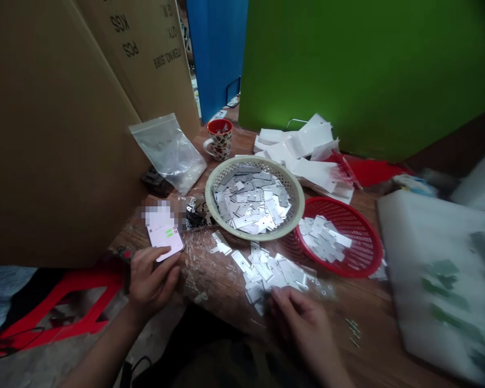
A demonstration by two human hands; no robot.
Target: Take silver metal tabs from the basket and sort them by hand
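Note:
A phone point(166, 237) with a lit screen lies on the table to the left, its upper part blurred. My left hand point(151, 277) rests at its lower end, index finger stretched onto the screen and the other fingers loosely bent. A loose pile of flat silvery metal plates point(272, 272) lies in front of me. At the pile's near edge, thumb and fingers of my right hand point(301, 315) are pinched together; what is between them is hidden. Behind the pile stands a pale round basket point(298, 215) full of similar plates, overlapping a red basket point(366, 258) that holds fewer plates.
A patterned mug point(221, 141) and a clear zip bag point(173, 156) stand farther back. Small dark parts point(196, 215) lie beside the pale basket. White foam sheets point(299, 148) are behind it. Small pins point(353, 331) and a white foam block point(412, 258) are at right; a cardboard box point(64, 134) rises left.

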